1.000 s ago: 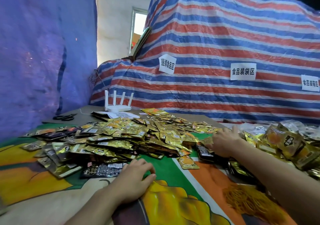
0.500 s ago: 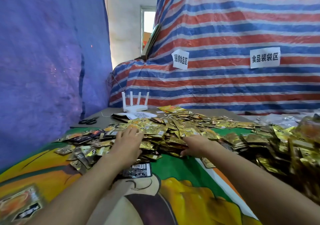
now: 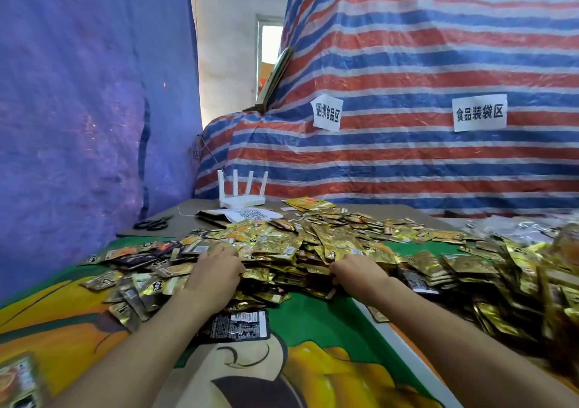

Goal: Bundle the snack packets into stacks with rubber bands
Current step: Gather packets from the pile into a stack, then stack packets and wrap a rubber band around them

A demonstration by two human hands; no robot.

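Under left hand (image 3: 216,271), beside right hand (image 3: 357,274): snack packets (image 3: 282,251), unbundled.
Left lies flat; right just arrived, grip unclear; gathering starts.

Gold packets (image 3: 329,241); striped tarp (image 3: 438,47) (red, blue, white).

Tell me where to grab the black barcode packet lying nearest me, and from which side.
Pinch the black packet at its right edge, coming from the right, probably with the right hand. It lies flat, barcode up, on the mat. That edge sits free, while the left forearm covers its left end and the pile crowds its far edge.
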